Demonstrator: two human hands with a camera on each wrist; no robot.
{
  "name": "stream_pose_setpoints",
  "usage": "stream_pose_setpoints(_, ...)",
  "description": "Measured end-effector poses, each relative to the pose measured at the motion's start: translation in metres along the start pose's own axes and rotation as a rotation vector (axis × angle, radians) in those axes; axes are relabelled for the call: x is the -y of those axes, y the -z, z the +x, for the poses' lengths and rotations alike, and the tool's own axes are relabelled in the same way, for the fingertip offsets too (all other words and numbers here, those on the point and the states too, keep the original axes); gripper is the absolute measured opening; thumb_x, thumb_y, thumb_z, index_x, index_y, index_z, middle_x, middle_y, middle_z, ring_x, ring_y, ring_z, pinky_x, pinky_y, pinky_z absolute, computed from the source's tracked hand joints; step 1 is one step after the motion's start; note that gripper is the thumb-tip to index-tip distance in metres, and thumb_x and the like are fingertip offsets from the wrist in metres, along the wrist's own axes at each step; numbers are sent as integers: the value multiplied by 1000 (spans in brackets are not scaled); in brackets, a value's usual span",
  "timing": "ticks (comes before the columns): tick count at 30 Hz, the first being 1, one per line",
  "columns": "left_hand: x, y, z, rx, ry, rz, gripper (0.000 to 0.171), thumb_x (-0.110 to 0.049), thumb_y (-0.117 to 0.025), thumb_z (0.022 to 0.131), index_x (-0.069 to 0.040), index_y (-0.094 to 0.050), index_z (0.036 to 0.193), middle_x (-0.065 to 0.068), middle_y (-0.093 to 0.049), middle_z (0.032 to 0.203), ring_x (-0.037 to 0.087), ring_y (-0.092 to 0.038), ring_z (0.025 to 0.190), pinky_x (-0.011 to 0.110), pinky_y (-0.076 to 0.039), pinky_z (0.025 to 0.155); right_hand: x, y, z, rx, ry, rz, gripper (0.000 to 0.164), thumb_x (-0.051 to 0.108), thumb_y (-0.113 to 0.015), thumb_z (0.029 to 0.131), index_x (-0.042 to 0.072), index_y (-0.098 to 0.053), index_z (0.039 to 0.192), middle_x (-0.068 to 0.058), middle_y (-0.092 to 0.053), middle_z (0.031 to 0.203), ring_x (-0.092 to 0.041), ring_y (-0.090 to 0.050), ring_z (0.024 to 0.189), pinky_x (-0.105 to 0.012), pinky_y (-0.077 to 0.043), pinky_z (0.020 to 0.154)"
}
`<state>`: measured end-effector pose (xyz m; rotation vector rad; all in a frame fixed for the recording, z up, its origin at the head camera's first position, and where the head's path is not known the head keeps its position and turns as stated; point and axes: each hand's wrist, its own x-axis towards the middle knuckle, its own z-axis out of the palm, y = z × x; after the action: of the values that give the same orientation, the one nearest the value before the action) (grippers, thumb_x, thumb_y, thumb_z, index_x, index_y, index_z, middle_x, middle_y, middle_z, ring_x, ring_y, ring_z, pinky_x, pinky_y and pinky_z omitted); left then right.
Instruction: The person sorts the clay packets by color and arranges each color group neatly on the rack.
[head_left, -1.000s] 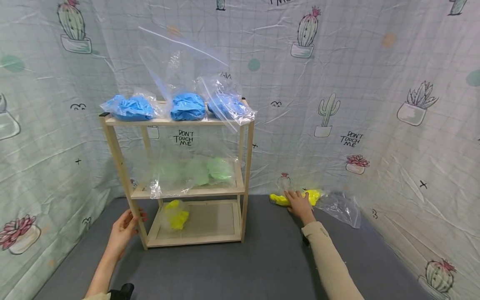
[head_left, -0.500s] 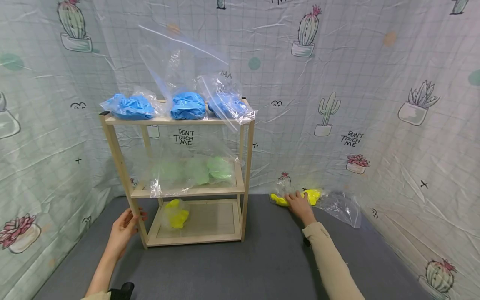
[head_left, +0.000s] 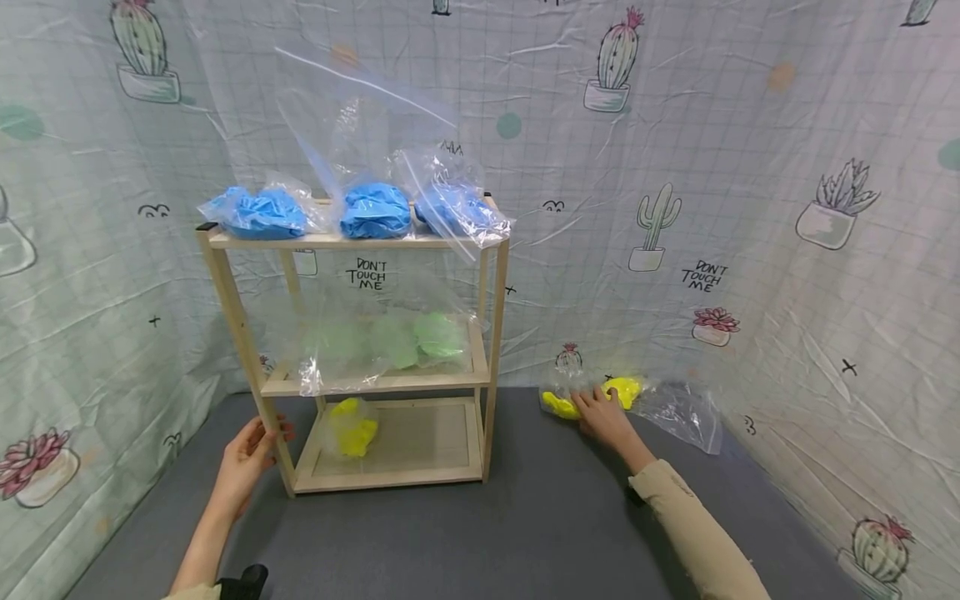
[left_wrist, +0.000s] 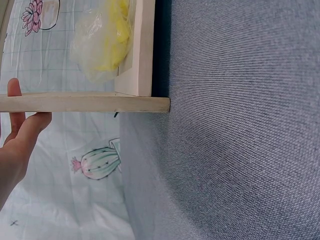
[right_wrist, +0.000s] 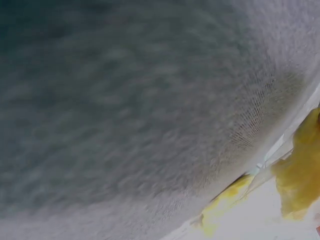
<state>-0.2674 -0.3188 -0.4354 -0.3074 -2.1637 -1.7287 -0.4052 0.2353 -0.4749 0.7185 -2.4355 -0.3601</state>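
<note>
My left hand (head_left: 247, 456) grips the front left post (left_wrist: 80, 103) of a small wooden shelf (head_left: 390, 480), thumb on one side and fingers on the other. At the right, my right hand (head_left: 606, 419) lies over a clear plastic bag (head_left: 678, 415) with bright yellow contents (head_left: 622, 392), fingers bent down onto it. The thumb is hidden. The right wrist view is blurred and shows the yellow contents (right_wrist: 300, 170) in the lower right corner, with hardly any of the hand. Another bag with yellow contents (head_left: 354, 429) stands on the bottom shelf, toward its left.
Three clear bags with crumpled blue contents (head_left: 375, 211) sit on the top shelf. Bags with green contents (head_left: 438, 336) occupy the middle shelf, their clear plastic hanging over its front edge. A dark grey cloth (head_left: 525, 533) covers the table. A cactus-print sheet (head_left: 750, 208) hangs behind and at both sides.
My right hand has shifted slightly down and its forearm has swung to the right. The left end of the yellow contents has dipped a little. My left hand stays on the post.
</note>
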Motion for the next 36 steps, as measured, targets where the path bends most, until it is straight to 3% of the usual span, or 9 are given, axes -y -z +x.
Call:
stream_pose_setpoints(13, -1, 1, 0, 9, -27, -38, 26, -19, -38, 96, -17, -48, 119, -21, -59, 99, -9, -57, 91, 15, -47, 67, 5, 21, -21, -227, 121, 72, 66, 22, -76, 67, 10, -47, 125, -2, -57, 87, -21, -37, 73, -43, -29, 65)
stream_pose_setpoints(19, -1, 1, 1, 10, -16, -37, 26, -20, -39, 96, -16, -48, 119, -21, -59, 99, -9, -57, 91, 15, -47, 67, 11, 40, -31, -278, 161, 119, 66, 19, -73, 68, 12, -46, 128, -2, -57, 94, -23, -41, 79, -44, -27, 66)
stream_pose_setpoints(22, -1, 1, 1, 8, -8, -25, 27, -21, -39, 96, -15, -47, 120, -22, -59, 99, -9, -57, 91, 14, -46, 67, 14, 52, -37, -304, 178, 148, 54, 22, -63, 78, 14, -46, 129, -2, -56, 97, -23, -43, 82, -45, -28, 67)
stream_pose_setpoints(25, -1, 1, 0, 8, -6, -23, 27, -21, -39, 96, -14, -47, 121, -22, -59, 99, -9, -57, 91, 14, -46, 67, 18, 63, -44, -335, 195, 150, 40, 28, -43, 91, 16, -46, 129, -1, -55, 97, -21, -42, 81, -44, -28, 69)
stream_pose_setpoints(28, -1, 2, -1, 12, -12, -35, 27, -20, -39, 96, -14, -47, 121, -22, -59, 99, -9, -57, 91, 14, -46, 67, 23, 75, -50, -372, 209, 158, 42, 33, -28, 95, 17, -48, 128, 1, -54, 95, -20, -42, 81, -45, -29, 70)
stream_pose_setpoints(36, 0, 0, -1, 10, -18, -35, 27, -21, -40, 95, -15, -48, 120, -22, -59, 99, -8, -57, 90, 14, -46, 66, 45, 107, -59, -437, 256, 234, 41, 31, -28, 94, 13, -51, 123, 1, -56, 98, -19, -45, 83, -47, -29, 74)
